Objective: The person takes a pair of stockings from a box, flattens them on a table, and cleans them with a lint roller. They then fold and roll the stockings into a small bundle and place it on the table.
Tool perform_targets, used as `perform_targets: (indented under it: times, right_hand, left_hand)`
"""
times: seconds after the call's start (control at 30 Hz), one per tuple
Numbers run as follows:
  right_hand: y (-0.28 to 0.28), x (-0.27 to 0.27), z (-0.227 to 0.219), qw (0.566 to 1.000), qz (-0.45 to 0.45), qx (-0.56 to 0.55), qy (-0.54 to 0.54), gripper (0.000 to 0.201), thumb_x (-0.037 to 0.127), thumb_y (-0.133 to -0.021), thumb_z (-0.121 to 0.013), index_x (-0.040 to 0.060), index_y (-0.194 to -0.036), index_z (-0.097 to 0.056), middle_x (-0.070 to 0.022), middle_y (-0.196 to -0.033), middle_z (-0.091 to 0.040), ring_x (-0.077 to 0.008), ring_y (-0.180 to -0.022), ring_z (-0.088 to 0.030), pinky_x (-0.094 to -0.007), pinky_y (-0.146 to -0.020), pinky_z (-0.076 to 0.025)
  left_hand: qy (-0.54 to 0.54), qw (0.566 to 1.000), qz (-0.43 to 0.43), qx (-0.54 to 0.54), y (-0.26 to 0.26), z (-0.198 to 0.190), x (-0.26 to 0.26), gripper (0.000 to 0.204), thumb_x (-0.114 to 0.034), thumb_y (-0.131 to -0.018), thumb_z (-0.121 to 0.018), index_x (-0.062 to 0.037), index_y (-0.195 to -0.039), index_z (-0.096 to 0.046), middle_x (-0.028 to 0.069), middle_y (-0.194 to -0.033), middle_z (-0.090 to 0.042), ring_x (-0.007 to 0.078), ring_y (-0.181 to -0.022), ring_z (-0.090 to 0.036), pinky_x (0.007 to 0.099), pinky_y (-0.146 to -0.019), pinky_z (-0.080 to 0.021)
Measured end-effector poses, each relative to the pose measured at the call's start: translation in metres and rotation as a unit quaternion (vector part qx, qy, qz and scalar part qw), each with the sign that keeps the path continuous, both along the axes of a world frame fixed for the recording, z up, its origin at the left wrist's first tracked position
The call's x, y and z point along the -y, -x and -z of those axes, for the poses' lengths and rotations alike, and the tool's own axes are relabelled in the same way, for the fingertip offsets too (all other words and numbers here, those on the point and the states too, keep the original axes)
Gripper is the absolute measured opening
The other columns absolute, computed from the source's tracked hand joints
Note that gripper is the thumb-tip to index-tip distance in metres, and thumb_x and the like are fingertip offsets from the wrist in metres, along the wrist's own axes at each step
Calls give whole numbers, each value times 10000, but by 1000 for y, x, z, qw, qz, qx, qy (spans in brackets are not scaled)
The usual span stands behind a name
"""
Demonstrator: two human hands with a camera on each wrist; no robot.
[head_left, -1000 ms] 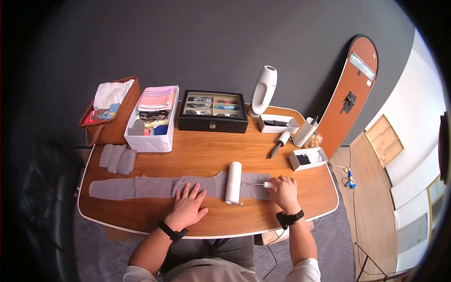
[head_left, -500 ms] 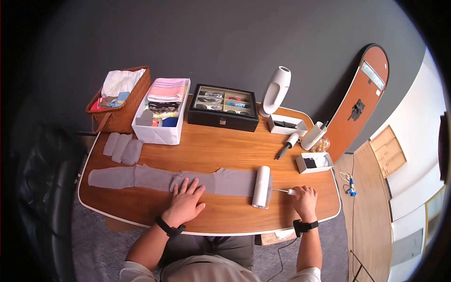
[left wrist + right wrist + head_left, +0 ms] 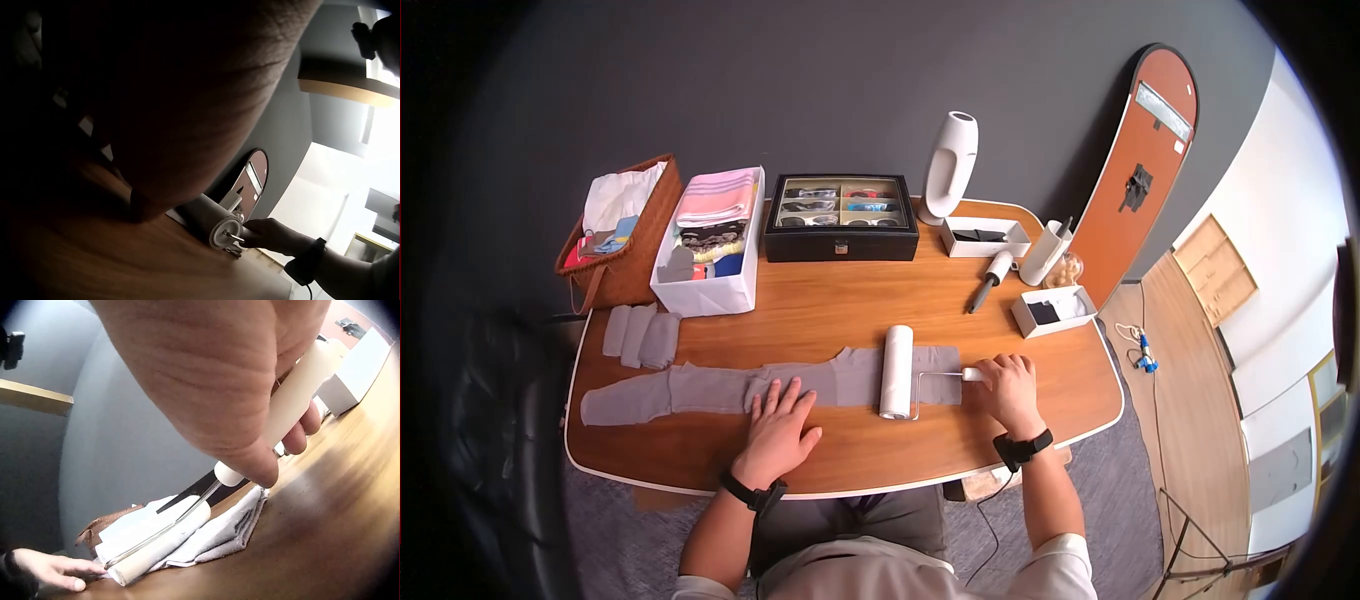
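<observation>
A long grey cloth garment (image 3: pixel 715 390) lies flat across the table, its ends pointing left and right. My left hand (image 3: pixel 778 435) rests on its middle with straight, spread fingers. In my right hand (image 3: pixel 1010 392) is the white handle of a large lint roller (image 3: pixel 897 372); the right wrist view shows fingers and thumb wrapped around this handle (image 3: pixel 300 400). The white roll lies across the right part of the garment, with the cloth's right end showing beyond it under the wire arm. In the left wrist view, the roll's end (image 3: pixel 225 234) shows past the dark left hand.
Folded grey cloths (image 3: pixel 640 336) lie at the table's left. Along the back stand a wicker basket (image 3: pixel 630 240), a white bin of clothes (image 3: pixel 705 292), a black glasses case (image 3: pixel 840 247) and a white vase-like object (image 3: pixel 950 165). A smaller lint roller (image 3: pixel 992 280) and white boxes (image 3: pixel 1050 326) sit right.
The lint roller went right to near the garment's end, then came back left with my right hand. My left hand has stayed on the cloth. The head view has shifted slightly.
</observation>
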State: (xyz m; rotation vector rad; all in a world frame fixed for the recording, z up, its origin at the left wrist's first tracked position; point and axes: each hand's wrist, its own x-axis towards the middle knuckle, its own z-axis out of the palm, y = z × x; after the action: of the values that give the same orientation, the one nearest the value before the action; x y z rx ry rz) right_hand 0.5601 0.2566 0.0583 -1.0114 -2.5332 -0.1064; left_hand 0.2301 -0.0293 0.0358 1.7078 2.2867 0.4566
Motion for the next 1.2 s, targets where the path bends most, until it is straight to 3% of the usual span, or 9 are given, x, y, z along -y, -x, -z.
perform_targets:
  times: [0.33, 0.77, 1.0, 1.2]
  right_hand:
    - [-68, -16, 4, 995, 89, 40, -12, 227, 107, -822, -796, 159, -1042, -812, -78, -984, -741, -337, -1061, -688, -503, -1041, -482]
    - [-14, -7, 4, 999, 10, 31, -21, 185, 158, -835, -782, 163, -1020, -794, -74, -985, -718, -331, -1064, -678, -510, -1053, -476]
    - [-70, -19, 9, 995, 89, 42, -26, 220, 105, -823, -785, 156, -1036, -811, -84, -1026, -749, -342, -1099, -682, -520, -1062, -476]
    - [-78, -13, -1, 993, 102, 42, -48, 159, 134, -840, -784, 145, -994, -820, -87, -1024, -752, -331, -1086, -686, -514, -1069, -477]
  left_hand:
    - [-10, 1000, -11, -5, 0, 0, 4, 666, -385, -1027, -706, -114, -1613, -545, 202, -1779, -367, 468, -1659, -263, 674, -1326, -184]
    - [-10, 1000, -8, -3, 0, 3, 2, 686, -392, -1011, -722, -109, -1610, -546, 201, -1778, -366, 482, -1650, -278, 674, -1325, -196]
    - [-23, 1000, -9, -5, 0, 2, 5, 673, -404, -1012, -721, -107, -1594, -560, 204, -1769, -380, 488, -1646, -282, 680, -1323, -193]
    - [-26, 1000, -14, -9, -1, 3, 4, 665, -417, -1017, -711, -105, -1587, -566, 195, -1768, -387, 477, -1647, -285, 686, -1320, -194]
